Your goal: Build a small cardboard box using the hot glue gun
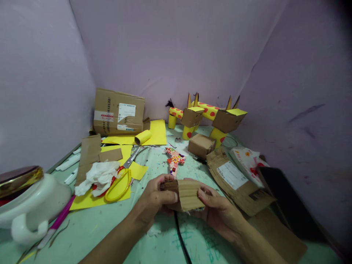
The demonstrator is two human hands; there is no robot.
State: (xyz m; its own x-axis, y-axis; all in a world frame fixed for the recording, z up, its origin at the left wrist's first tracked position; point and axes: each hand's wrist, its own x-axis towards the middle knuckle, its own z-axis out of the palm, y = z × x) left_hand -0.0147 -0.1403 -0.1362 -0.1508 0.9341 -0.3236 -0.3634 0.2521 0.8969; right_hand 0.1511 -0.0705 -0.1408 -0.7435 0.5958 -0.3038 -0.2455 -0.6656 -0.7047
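Note:
Both hands hold a small piece of folded corrugated cardboard (189, 198) low in the middle of the head view. My left hand (159, 198) grips its left side, thumb on the near face. On its right edge, my right hand (213, 201) is closed with the thumb on top. Just beyond the cardboard lies a flower-patterned hot glue gun (176, 159), and its black cord (180, 234) runs toward me beneath the cardboard. The undersides of my fingers are hidden.
Scissors (119, 183), crumpled white tissue (99, 176) and yellow paper (158, 132) lie left. A white mug (46, 205) stands at far left. Behind are a shipping box (118, 112) and two spotted cardboard animals (192, 117). Cardboard scraps and a dark phone-like slab (288, 201) lie right.

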